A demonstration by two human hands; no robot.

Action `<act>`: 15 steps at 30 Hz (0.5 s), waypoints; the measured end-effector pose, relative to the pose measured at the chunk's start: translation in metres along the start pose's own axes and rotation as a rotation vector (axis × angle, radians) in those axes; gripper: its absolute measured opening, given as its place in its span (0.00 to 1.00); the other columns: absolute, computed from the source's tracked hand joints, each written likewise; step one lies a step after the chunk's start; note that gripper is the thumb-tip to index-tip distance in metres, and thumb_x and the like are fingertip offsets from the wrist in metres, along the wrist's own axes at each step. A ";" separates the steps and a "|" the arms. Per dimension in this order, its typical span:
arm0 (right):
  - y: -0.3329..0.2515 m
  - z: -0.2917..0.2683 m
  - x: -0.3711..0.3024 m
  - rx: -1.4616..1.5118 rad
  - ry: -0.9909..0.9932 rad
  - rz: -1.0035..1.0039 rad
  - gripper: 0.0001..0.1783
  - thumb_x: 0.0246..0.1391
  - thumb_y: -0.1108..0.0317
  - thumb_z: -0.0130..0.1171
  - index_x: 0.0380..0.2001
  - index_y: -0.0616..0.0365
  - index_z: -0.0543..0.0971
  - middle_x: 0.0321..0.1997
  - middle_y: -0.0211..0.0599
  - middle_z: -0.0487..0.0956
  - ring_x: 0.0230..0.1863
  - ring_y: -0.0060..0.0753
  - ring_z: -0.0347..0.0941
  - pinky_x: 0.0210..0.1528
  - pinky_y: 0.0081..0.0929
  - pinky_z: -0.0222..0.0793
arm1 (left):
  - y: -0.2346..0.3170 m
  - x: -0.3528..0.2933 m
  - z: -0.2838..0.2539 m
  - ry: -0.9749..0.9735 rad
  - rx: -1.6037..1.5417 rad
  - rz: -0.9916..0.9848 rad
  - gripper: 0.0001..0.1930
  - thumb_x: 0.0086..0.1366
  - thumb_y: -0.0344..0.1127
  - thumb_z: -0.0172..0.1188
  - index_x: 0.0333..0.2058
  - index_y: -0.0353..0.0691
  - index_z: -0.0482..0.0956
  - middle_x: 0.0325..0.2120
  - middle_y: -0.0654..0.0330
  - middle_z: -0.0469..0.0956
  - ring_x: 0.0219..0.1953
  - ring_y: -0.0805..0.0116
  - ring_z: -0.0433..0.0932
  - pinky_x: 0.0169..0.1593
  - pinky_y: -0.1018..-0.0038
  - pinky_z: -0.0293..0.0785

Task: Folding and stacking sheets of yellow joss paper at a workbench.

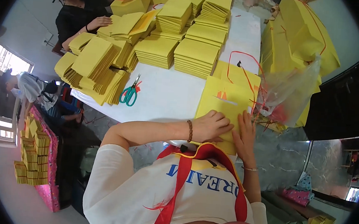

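A yellow paper sheet (210, 93), with small orange marks on it, lies at the near right edge of the white table. My left hand (213, 126), a beaded bracelet at its wrist, rests on the sheet's near part. Its fingers are curled and closed at the paper, and the thumb is partly hidden. Flat along the sheet's right side lies my right hand (245, 136), its fingers stretched out and holding nothing. Beyond my hands, a red strap (245, 54) loops over the yellow paper. Green-handled scissors (129, 95) lie to the left.
Stacks of folded yellow paper (196, 56) fill the far and left parts of the white table (163, 98). A clear plastic bag (297, 91) hangs at the right edge. A person in black (86, 10) handles stacks at the far left; another person (31, 87) bends further left.
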State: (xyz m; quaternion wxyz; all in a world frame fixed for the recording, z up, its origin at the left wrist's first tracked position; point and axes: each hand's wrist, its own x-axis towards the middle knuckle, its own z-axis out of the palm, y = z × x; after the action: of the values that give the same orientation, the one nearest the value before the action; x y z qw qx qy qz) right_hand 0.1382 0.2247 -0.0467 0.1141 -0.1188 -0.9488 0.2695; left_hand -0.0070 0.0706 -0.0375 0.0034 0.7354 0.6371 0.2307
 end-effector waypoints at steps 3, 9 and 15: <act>0.001 0.002 0.001 -0.074 -0.050 0.023 0.31 0.56 0.57 0.47 0.61 0.59 0.59 0.68 0.44 0.52 0.70 0.42 0.43 0.66 0.46 0.33 | 0.001 -0.001 0.009 -0.012 0.144 0.013 0.27 0.51 0.42 0.59 0.49 0.38 0.69 0.40 0.56 0.68 0.44 0.61 0.67 0.45 0.69 0.62; 0.010 -0.006 0.009 0.207 -0.129 0.018 0.33 0.60 0.52 0.40 0.63 0.59 0.54 0.69 0.44 0.49 0.70 0.41 0.40 0.67 0.41 0.33 | 0.014 0.008 0.032 0.193 0.517 -0.064 0.22 0.51 0.39 0.54 0.45 0.36 0.72 0.37 0.55 0.72 0.35 0.65 0.70 0.36 0.74 0.66; 0.012 -0.001 0.003 0.285 -0.094 0.004 0.30 0.60 0.55 0.40 0.61 0.60 0.57 0.68 0.43 0.51 0.70 0.41 0.42 0.67 0.39 0.35 | 0.005 0.011 -0.019 0.246 0.220 -0.085 0.24 0.46 0.32 0.56 0.45 0.31 0.71 0.37 0.55 0.75 0.34 0.62 0.71 0.36 0.71 0.67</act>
State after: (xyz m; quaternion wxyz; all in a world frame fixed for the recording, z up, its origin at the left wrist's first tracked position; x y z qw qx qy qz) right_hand 0.1380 0.2359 -0.0522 0.0846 -0.0903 -0.9050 0.4071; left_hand -0.0075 0.0750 -0.0155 -0.1454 0.6699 0.6848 0.2473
